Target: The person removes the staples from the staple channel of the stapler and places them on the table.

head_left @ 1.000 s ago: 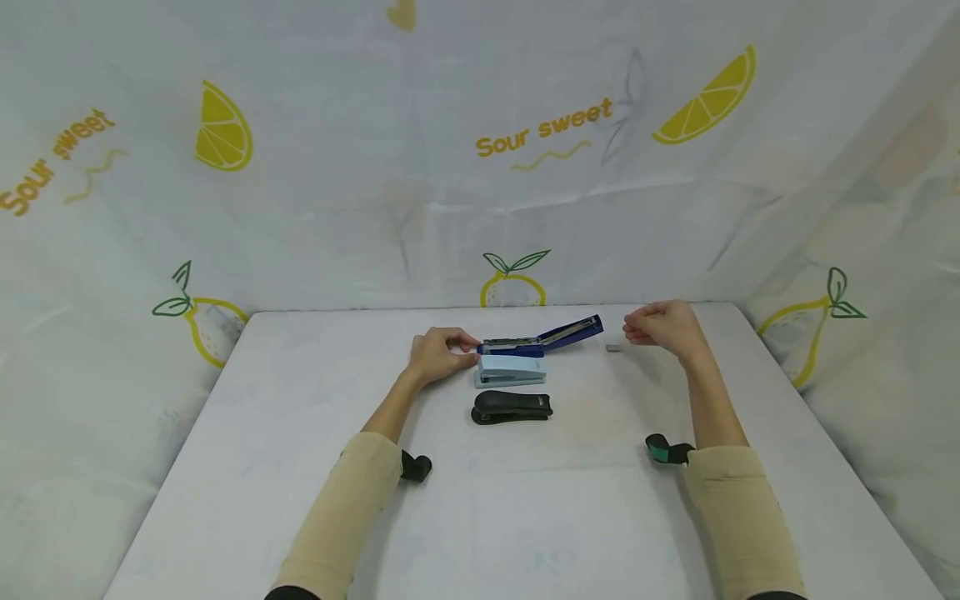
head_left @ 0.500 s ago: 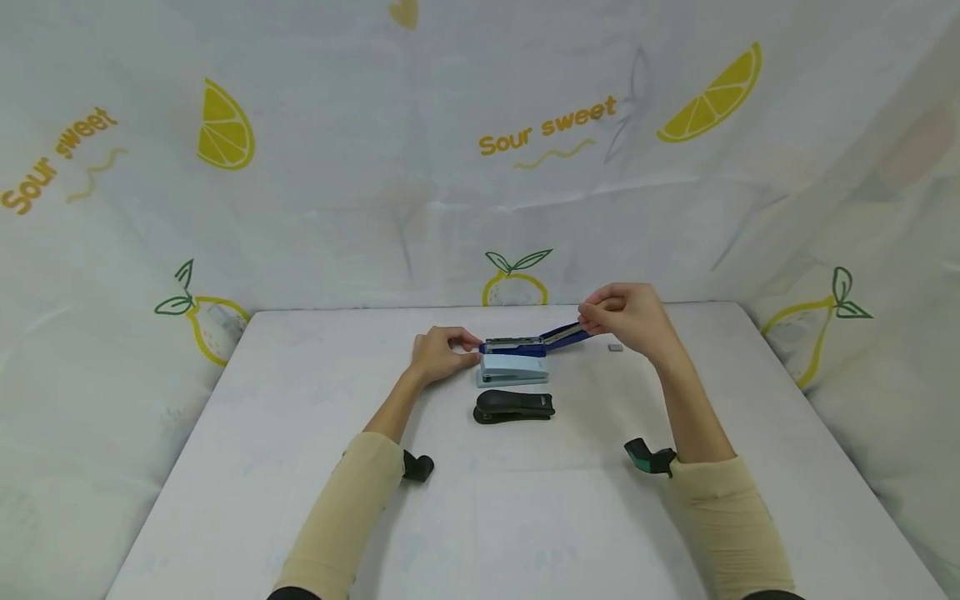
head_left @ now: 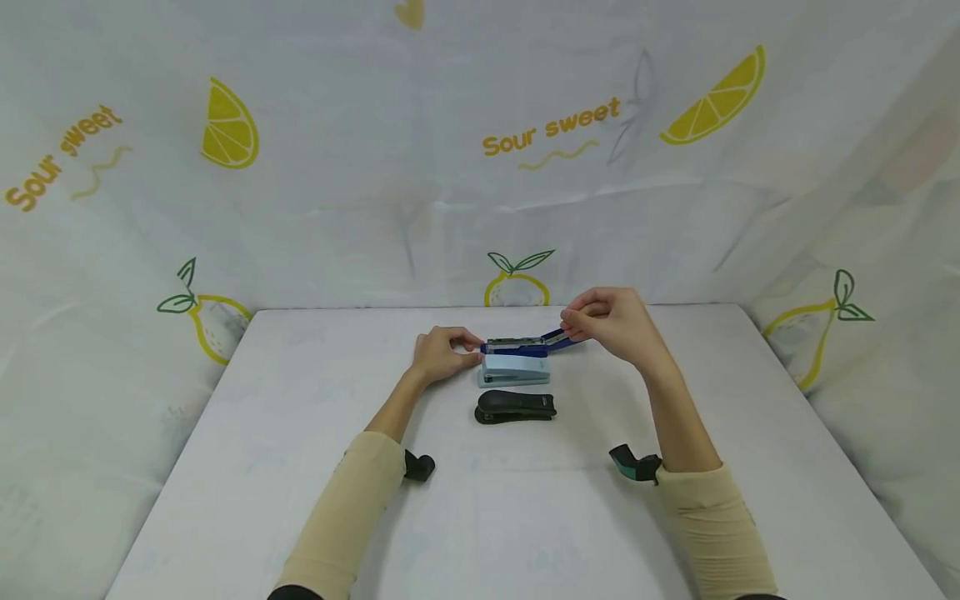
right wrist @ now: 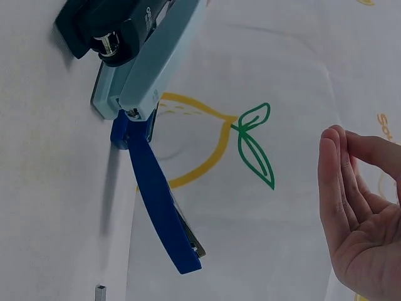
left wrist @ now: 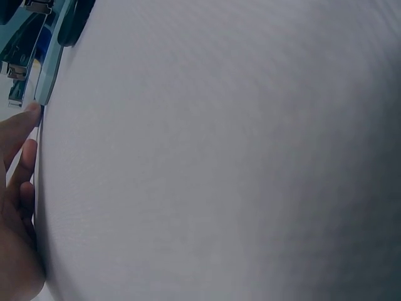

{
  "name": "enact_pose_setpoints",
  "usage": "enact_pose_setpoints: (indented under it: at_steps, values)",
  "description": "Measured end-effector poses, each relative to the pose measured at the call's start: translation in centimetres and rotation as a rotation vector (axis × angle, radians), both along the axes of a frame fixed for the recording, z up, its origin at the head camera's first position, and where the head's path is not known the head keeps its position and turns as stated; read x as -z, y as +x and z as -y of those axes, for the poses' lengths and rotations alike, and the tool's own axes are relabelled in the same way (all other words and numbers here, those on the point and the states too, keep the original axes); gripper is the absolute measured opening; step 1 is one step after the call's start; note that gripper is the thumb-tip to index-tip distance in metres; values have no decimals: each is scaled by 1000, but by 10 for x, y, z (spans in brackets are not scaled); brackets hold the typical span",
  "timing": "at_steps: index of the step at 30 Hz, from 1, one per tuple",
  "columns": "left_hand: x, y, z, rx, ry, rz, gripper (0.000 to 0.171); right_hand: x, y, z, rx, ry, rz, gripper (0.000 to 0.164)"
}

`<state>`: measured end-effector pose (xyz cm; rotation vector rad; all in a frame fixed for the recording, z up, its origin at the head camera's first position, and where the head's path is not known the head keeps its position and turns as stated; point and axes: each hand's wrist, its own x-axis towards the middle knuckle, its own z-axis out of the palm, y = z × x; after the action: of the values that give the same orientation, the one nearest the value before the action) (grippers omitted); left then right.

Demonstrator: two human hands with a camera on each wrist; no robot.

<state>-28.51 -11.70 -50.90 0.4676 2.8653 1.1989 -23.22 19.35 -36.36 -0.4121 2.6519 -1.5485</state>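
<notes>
My left hand (head_left: 441, 354) holds the left end of an opened blue stapler (head_left: 517, 350) between thumb and fingers. The stapler's top arm tilts up to the right. My right hand (head_left: 611, 325) appears in front of that arm in the head view; in the right wrist view it is clearly apart from the blue arm (right wrist: 161, 207). Its fingertips meet the thumb, and nothing shows between them. A light blue stapler (head_left: 513, 370) lies just in front of the blue one, with a black stapler (head_left: 515, 407) nearer still. A small staple strip (right wrist: 100, 293) rests on the table.
The white table (head_left: 480, 517) ends at a hanging lemon-print cloth (head_left: 360, 217) close behind the staplers. More cloth hangs at both sides. Dark wrist devices (head_left: 418, 467) stick out inward from the sleeves.
My right hand has moved left from beside the staple strip to in front of the blue stapler's raised arm, and now covers the strip in the head view. My left hand has stayed put.
</notes>
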Motion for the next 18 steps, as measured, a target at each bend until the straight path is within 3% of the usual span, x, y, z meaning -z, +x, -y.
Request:
enact_pose_setpoints:
  at_steps: [18]
  values:
    - [-1, 0, 0, -3, -6, 6, 21, 8, 0, 10, -24, -16, 27, 22]
